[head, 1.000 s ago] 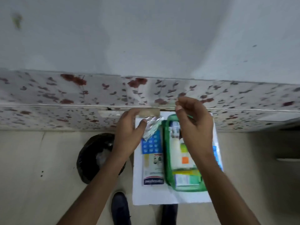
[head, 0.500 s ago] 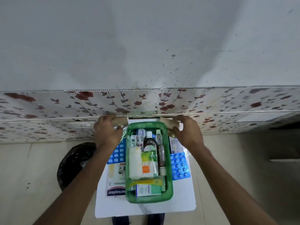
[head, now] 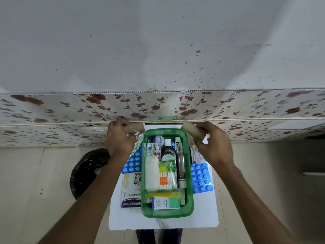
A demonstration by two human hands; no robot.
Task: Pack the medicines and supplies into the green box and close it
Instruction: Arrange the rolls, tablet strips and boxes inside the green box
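Grey, speckled wall (head: 158, 41) and a band of red-flowered panelling (head: 70, 110) fill the background above a small white worktop (head: 163, 223); a black bag (head: 88, 171) lies on the pale floor to its left. At the worktop's centre sits the green box (head: 168, 213), open and packed; inside are a dark bottle (head: 168, 150), a white Cipladine tube (head: 179, 146), a pack of cotton swabs (head: 167, 175), a white roll (head: 151, 173), a silver pill strip (head: 153, 148) and an Optibex carton (head: 166, 203). Outside it, a Hansaplast plaster pack (head: 131, 191) and a blue blister sheet (head: 131, 162) lie just left of the box; another blue blister sheet (head: 200, 177) lies just right. At the far edge, the left hand (head: 119, 140) is curled around a tan cardboard tube (head: 137, 126); the right hand (head: 213, 145) is closed around a second tan tube (head: 190, 130), which angles over the box's far right corner.
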